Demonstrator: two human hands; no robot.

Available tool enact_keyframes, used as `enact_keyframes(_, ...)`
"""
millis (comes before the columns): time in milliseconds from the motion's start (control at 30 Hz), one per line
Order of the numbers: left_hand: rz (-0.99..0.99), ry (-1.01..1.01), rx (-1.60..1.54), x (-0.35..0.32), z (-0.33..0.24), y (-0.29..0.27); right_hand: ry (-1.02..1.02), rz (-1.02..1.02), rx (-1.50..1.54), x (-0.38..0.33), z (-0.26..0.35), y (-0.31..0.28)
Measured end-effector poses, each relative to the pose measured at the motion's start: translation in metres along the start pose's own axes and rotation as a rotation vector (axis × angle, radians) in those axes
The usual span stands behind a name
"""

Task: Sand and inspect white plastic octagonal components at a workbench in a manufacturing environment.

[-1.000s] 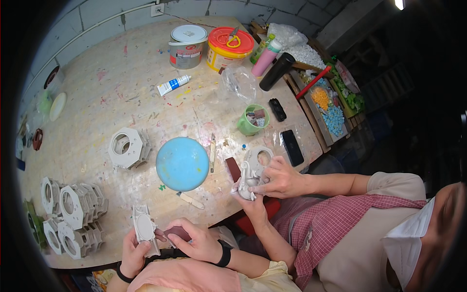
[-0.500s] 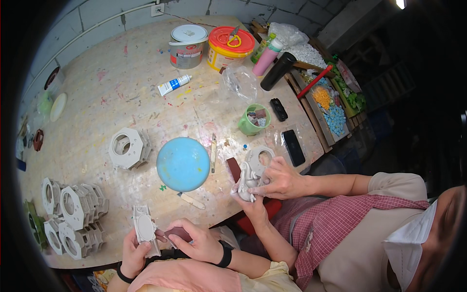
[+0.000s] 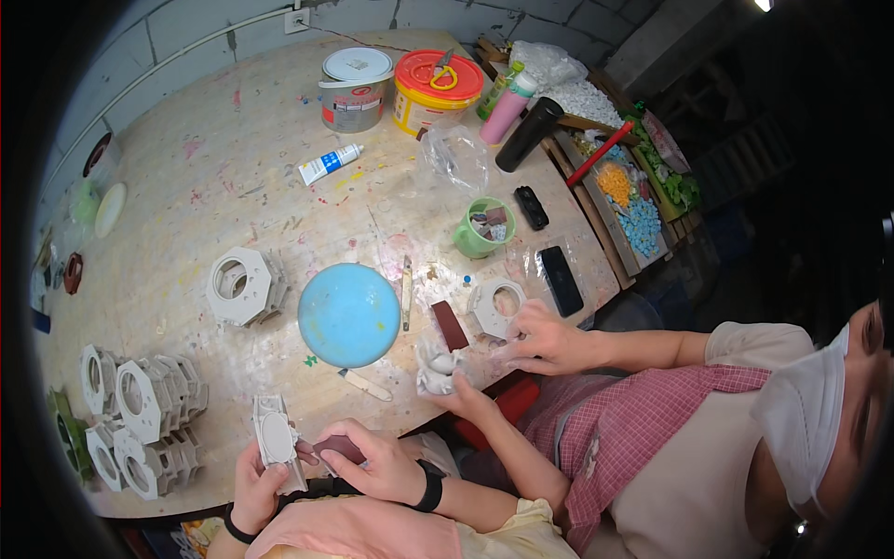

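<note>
A pale grey moulded piece [image 3: 277, 436] with a raised oval panel is gripped in my left hand [image 3: 251, 492], close to the table's near edge. My right hand [image 3: 389, 468] pinches a folded strip of brown sandpaper [image 3: 341, 449], its tip against or just beside the right side of that piece. Left of my hands several grey octagonal frames [image 3: 140, 401] are stacked. One more octagonal frame [image 3: 244, 284] stands farther back. A round blue disc [image 3: 349, 315] lies beyond my right hand, with a pale-handled craft knife [image 3: 407, 293] and a second small blade tool [image 3: 366, 384] beside it.
On the right a co-worker's hand [image 3: 470, 401] holds a grey figurine [image 3: 435, 368]. Near it lie sandpaper [image 3: 449, 324], a grey frame [image 3: 489, 307] and a phone [image 3: 561, 281]. A green cup [image 3: 480, 233], glue tube [image 3: 331, 164], tin [image 3: 357, 98] and red-lidded bucket [image 3: 433, 102] stand farther back.
My hands, the grey piece and the sandpaper have barely moved. The co-worker's figurine has shifted left and tilted, and their other hand has come away from it.
</note>
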State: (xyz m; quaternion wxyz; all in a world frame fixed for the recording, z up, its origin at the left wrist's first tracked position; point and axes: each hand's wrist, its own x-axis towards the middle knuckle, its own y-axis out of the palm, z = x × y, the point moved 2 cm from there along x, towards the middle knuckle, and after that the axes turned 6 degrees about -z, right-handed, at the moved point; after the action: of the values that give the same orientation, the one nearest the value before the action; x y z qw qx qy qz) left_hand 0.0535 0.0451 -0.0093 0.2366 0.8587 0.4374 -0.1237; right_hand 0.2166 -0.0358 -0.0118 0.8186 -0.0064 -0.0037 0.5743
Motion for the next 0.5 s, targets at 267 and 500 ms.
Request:
enact_keyframes(267,-0.015,-0.014,0.011,-0.0009,0.0001,0.0000,0.021,0.012,0.002,-0.0001,0.0000,-0.0008)
enact_keyframes(500,-0.013,0.004,0.008,-0.0006,-0.0002,0.0012,0.010,0.035,0.007,0.0000,-0.0015,-0.0008)
